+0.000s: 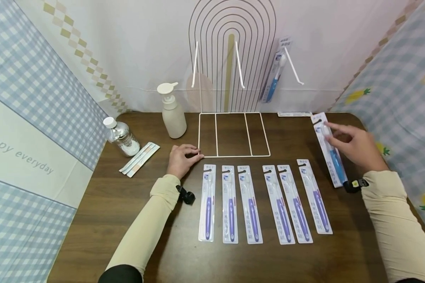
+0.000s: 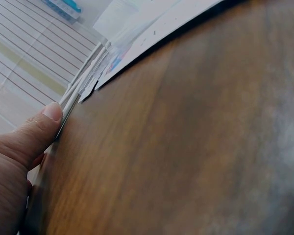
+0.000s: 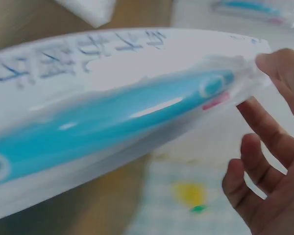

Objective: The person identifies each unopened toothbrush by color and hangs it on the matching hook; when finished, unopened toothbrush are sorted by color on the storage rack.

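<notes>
My right hand (image 1: 361, 147) pinches a packaged blue toothbrush (image 1: 334, 159) near its upper half, at the table's right side. In the right wrist view, thumb and fingertips grip the far end of that pack (image 3: 112, 115). My left hand (image 1: 180, 160) holds the front left corner of a white wire rack (image 1: 233, 157); its thumb (image 2: 44, 125) lies against the wire in the left wrist view. Another packaged blue toothbrush (image 1: 274, 74) hangs at the rack's right prong (image 1: 293, 67). Several packaged purple toothbrushes (image 1: 230, 204) lie in a row before the rack.
A beige pump bottle (image 1: 174, 118) stands left of the rack. Farther left are a clear bottle with a white cap (image 1: 124, 137) and slim packets (image 1: 139, 159). A flat white pack (image 1: 294, 114) lies by the back wall. Patterned cloth (image 1: 403, 98) borders the table.
</notes>
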Demonstrator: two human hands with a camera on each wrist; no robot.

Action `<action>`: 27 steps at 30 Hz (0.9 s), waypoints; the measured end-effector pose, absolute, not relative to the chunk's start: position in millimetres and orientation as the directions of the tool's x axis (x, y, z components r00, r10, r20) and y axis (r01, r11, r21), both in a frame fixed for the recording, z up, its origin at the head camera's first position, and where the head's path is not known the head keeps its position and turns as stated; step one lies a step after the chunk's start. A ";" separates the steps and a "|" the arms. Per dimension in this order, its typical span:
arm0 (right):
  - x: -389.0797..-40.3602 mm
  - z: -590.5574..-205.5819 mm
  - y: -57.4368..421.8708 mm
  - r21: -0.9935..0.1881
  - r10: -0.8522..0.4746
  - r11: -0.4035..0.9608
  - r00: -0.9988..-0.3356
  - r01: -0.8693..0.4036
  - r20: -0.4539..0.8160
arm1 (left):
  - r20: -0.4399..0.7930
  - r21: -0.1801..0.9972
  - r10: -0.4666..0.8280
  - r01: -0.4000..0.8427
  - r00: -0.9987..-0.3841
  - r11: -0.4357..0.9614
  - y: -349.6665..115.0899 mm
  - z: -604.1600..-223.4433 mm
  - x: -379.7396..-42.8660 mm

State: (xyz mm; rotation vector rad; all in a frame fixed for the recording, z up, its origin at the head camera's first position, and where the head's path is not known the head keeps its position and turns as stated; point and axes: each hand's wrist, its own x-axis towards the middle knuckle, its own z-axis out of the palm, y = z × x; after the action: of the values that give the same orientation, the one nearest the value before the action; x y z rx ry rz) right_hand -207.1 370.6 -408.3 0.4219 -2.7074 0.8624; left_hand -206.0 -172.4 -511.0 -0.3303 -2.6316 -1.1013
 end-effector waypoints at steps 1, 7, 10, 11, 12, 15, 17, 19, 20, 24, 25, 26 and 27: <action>-207.2 -399.1 363.4 -0.497 -0.201 0.775 -0.898 -0.390 0.391 | 0.328 0.661 0.104 0.306 -0.939 0.685 -172.8 -510.8 -206.0; -206.4 -347.2 321.3 -0.373 -0.239 0.736 -0.733 -0.565 0.637 | 0.320 0.665 0.103 0.301 -0.942 0.684 -173.5 -510.5 -205.8; -201.2 -324.6 304.1 -0.358 -0.227 0.717 -0.686 -0.598 0.691 | 0.320 0.661 0.106 0.302 -0.941 0.686 -173.1 -510.8 -206.0; -199.5 -318.2 299.1 -0.355 -0.220 0.712 -0.673 -0.606 0.707 | 0.322 0.660 0.107 0.304 -0.941 0.687 -172.9 -510.9 -206.1; -197.7 -312.5 294.5 -0.351 -0.215 0.707 -0.659 -0.614 0.720 | 0.320 0.660 0.107 0.303 -0.941 0.687 -172.8 -510.9 -206.3; -193.6 -300.7 282.5 -0.333 -0.201 0.708 -0.630 -0.623 0.750 | 0.324 0.659 0.105 0.303 -0.940 0.688 -172.6 -511.5 -206.0; -192.2 -296.4 276.2 -0.315 -0.206 0.716 -0.619 -0.623 0.758 | 0.326 0.657 0.104 0.304 -0.940 0.689 -172.5 -511.7 -206.1; -192.0 -294.6 271.2 -0.302 -0.212 0.724 -0.616 -0.620 0.759 | 0.327 0.657 0.103 0.304 -0.939 0.690 -172.6 -511.9 -206.4; -192.3 -294.3 269.2 -0.296 -0.216 0.727 -0.615 -0.620 0.759 | 0.326 0.657 0.102 0.303 -0.940 0.690 -172.6 -511.9 -206.5; -194.8 -296.6 263.5 -0.290 -0.233 0.726 -0.620 -0.623 0.750 | 0.313 0.664 0.099 0.292 -0.945 0.688 -173.1 -511.9 -206.7; -195.2 -297.6 262.6 -0.292 -0.234 0.724 -0.621 -0.625 0.748 | 0.309 0.665 0.098 0.288 -0.946 0.689 -173.0 -511.8 -206.7; -195.6 -298.8 261.6 -0.297 -0.235 0.721 -0.623 -0.627 0.746 | 0.305 0.667 0.097 0.285 -0.947 0.689 -172.9 -511.6 -206.7; -195.9 -300.0 260.7 -0.305 -0.235 0.716 -0.628 -0.628 0.742 | 0.304 0.668 0.097 0.284 -0.948 0.688 -173.0 -511.3 -206.7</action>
State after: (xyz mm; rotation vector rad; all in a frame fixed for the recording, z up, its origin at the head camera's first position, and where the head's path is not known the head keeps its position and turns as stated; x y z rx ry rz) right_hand -195.9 260.7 -300.0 0.6514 -2.2203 0.7266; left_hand -206.7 -173.0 -511.3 -0.3049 -2.6556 -1.1111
